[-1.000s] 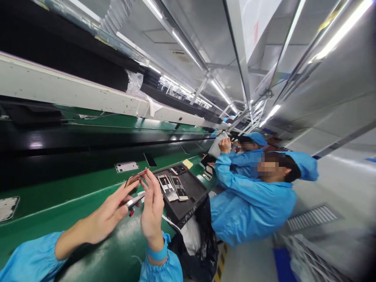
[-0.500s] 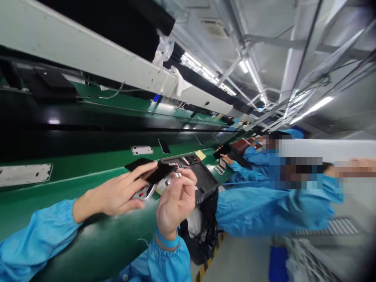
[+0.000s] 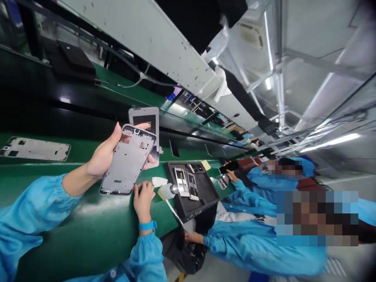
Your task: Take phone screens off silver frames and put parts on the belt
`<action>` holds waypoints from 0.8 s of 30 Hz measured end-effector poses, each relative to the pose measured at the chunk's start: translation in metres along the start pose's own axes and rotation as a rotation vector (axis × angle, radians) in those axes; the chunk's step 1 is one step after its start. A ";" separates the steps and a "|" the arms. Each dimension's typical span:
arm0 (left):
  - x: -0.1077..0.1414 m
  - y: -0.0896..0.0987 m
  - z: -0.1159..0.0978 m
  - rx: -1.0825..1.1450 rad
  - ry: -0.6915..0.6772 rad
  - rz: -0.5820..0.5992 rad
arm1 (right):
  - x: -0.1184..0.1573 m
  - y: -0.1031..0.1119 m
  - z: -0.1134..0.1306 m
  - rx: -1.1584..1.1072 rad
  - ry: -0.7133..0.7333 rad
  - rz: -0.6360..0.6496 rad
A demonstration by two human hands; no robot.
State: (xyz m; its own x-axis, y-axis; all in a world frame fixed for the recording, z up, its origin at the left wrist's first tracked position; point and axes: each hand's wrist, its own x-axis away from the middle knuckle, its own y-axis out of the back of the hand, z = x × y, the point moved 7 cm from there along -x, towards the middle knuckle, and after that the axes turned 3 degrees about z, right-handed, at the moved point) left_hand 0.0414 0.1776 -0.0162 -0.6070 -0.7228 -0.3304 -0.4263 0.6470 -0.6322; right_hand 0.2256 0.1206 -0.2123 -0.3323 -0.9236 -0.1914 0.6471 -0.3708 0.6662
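Observation:
My left hand (image 3: pixel 101 158) is closed around a grey metal phone frame (image 3: pixel 125 164), held tilted above the green bench. Behind its fingers a second phone part (image 3: pixel 155 117), pale-rimmed with a dark middle, stands nearly upright; whether the hand grips it too I cannot tell. My right hand (image 3: pixel 143 199), a blue band at its wrist, has curled fingers at the frame's lower right edge. A small red bit shows by its fingertips, too hidden to name. Just right of that hand lie a bottle with a metal top (image 3: pixel 167 192) and a white piece (image 3: pixel 159 181).
A black tray (image 3: pixel 205 188) holds several phone parts (image 3: pixel 181 182). Another phone frame (image 3: pixel 35 149) lies at the left, and a dark panel (image 3: pixel 174 149) farther along. A black bag (image 3: pixel 188 254) hangs below the bench edge. Co-workers in blue sleeves (image 3: pixel 243 243) sit to the right.
The dark panel that was between my hands is no longer seen there. My left hand now holds up the phone frame. My right hand has moved left and down from beside the tray.

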 end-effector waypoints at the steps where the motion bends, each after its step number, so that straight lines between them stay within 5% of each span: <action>1: 0.001 -0.001 0.000 0.028 0.023 0.012 | 0.001 0.002 0.002 0.002 -0.006 -0.019; 9: 0.013 -0.021 0.009 0.120 0.168 0.132 | -0.013 0.060 0.053 -0.336 0.119 -0.088; 15: 0.018 -0.027 0.027 0.086 0.231 0.190 | -0.009 0.071 0.117 -0.906 0.164 0.366; 20: 0.014 -0.022 0.031 0.129 0.201 0.098 | -0.004 0.071 0.116 -1.080 0.058 0.229; 24: 0.011 -0.022 0.020 0.225 0.099 0.003 | 0.011 0.070 0.100 -1.179 0.045 0.285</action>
State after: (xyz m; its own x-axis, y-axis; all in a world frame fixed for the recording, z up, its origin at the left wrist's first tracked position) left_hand 0.0575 0.1502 -0.0201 -0.6756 -0.6864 -0.2692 -0.2710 0.5707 -0.7751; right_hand 0.1983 0.0938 -0.0954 -0.0669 -0.9804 -0.1853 0.9283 0.0069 -0.3718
